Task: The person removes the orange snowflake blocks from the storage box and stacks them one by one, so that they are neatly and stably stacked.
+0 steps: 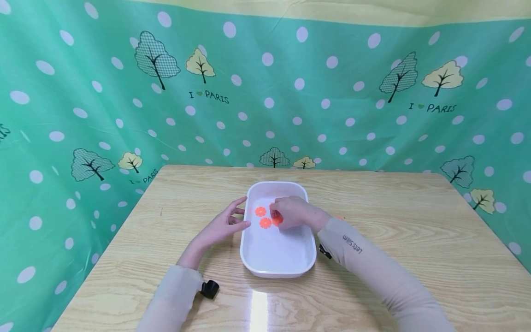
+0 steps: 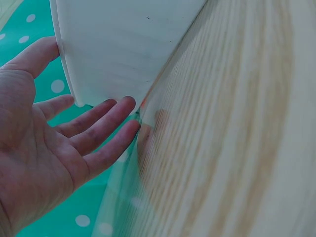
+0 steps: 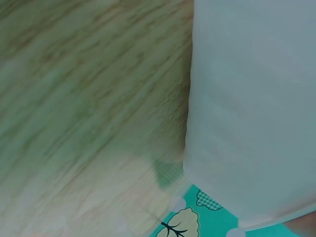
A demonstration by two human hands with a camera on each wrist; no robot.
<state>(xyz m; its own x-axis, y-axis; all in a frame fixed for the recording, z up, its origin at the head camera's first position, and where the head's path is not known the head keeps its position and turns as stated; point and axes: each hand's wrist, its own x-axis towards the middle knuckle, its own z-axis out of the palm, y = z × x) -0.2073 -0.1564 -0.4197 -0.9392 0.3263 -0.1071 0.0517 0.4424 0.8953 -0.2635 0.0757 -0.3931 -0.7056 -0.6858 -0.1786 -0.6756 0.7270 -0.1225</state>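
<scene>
A white rectangular basin (image 1: 278,252) stands on the table, with several flat, round, orange slices with scalloped edges (image 1: 265,223) lying on its floor. My right hand (image 1: 295,212) reaches over the basin's right wall, its fingers curled down onto one orange slice (image 1: 278,221) and partly hiding others. My left hand (image 1: 224,227) is at the basin's left wall. In the left wrist view, the fingers of that hand are spread, the thumb at the rim and the fingertips close to the outer wall. The right wrist view shows only the basin's outer side (image 3: 252,108) and a sliver of skin.
The wooden table (image 1: 398,207) extends around the basin. An orange bit (image 1: 340,217) shows just behind the right sleeve. A green dotted cloth (image 1: 249,92) hangs behind the table and on its left. Black wrist devices (image 1: 209,289) sit under the sleeves.
</scene>
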